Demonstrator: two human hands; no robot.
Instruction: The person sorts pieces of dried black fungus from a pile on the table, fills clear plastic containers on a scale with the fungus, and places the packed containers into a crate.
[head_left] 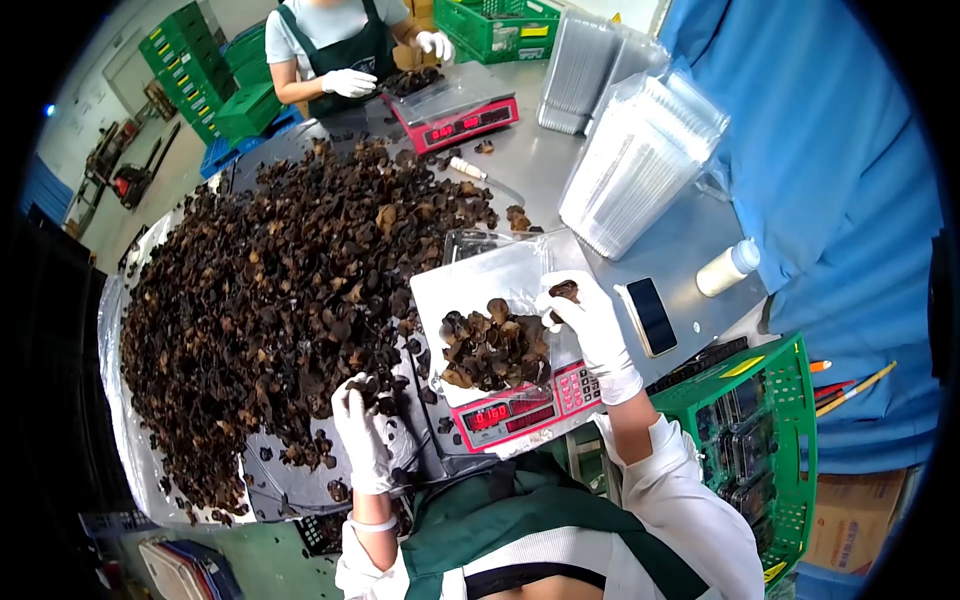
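My right hand, in a white glove, pinches a piece of wood ear mushroom above the right side of the scale. On the red digital scale, a clear plastic tray holds a heap of wood ear mushrooms; the display appears to read 0.160. My left hand, gloved too, is at the near edge of the large mushroom pile, left of the scale. Its fingers are curled around dark mushroom pieces, partly hidden by the glove.
Stacked clear trays, a phone and a white bottle stand right of the scale. A white-handled knife lies behind it. A green crate holds packed boxes. Across the table, a co-worker's gloved hands are beside another scale.
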